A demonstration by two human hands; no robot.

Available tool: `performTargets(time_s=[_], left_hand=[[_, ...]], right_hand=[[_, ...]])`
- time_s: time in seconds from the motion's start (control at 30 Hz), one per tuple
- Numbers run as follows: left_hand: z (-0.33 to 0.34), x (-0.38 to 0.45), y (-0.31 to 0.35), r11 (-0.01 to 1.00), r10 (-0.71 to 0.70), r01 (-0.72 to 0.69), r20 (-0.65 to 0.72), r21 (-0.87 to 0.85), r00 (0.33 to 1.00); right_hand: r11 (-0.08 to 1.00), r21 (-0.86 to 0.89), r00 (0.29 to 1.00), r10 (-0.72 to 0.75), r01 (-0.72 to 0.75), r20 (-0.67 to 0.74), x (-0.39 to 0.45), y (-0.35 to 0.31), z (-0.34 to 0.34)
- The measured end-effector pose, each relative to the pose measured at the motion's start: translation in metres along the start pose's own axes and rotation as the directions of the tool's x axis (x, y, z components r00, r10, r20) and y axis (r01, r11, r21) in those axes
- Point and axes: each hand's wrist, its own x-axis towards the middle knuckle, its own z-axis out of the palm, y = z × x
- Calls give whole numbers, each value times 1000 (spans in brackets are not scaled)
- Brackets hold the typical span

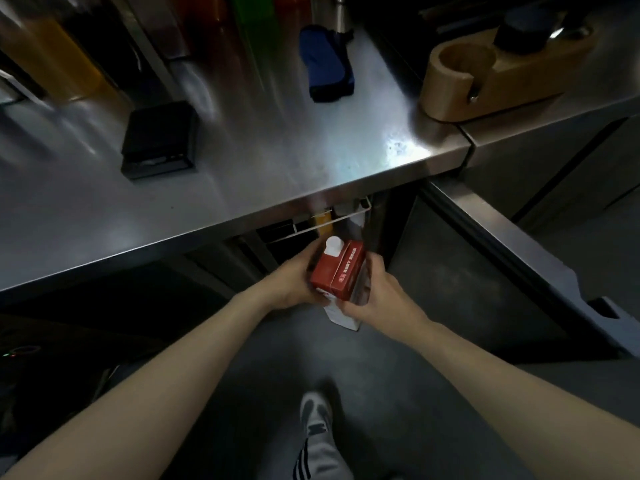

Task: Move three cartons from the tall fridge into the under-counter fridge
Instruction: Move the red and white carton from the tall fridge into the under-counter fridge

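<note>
The steel worktop fills my view; below its front edge the under-counter fridge stands open, its door swung out to the right. Just in front of that opening I hold a red carton, my left hand and right hand both wrapped round its sides, cap up, probably to steady it for sliding onto the wire shelf

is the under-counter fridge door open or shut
Open: the fridge door is swung out to the right, and its wire shelf shows beyond the carton.
</note>
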Motion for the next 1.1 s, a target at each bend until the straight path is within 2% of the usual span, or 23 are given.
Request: performTargets(time_s=[0.07, 0.17, 0.27, 0.4, 0.6, 0.73, 0.93, 1.1], left_hand=[[3, 18, -10, 1000, -4, 3, 24, 20, 1000], [13, 44, -34, 997, -38, 40, 19, -66, 999], [26, 66, -55, 989, -47, 43, -32, -138, 998], [48, 101, -79, 988, -68, 49, -125, -150, 990], [72, 153, -113, 977, -123, 82, -207, -195, 971], [82, 184, -132, 973, -134, 88, -215, -212, 967], [90, 226, -156, 958, -162, 84, -276, -273, 947], [88, 255, -168, 975, -113, 47, -305, -215, 945]], right_hand=[[1000, 3, 1000, 0, 0, 2, 12, 15, 4], [1000, -9, 1000, -5, 6, 18, 35, 43, 9], [999, -36, 999, -22, 23, 36, 58, 63, 10], [997, -70, 998, -20, 24, 62, 91, 93, 12], [988, -139, 991, 85, -70, 101, 138, 147, 26], [983, -106, 980, 162, -149, 117, 166, 169, 35], [989, -32, 987, 148, -147, 54, 209, 199, 48], [990, -52, 991, 135, -134, 14, 233, 233, 54]])
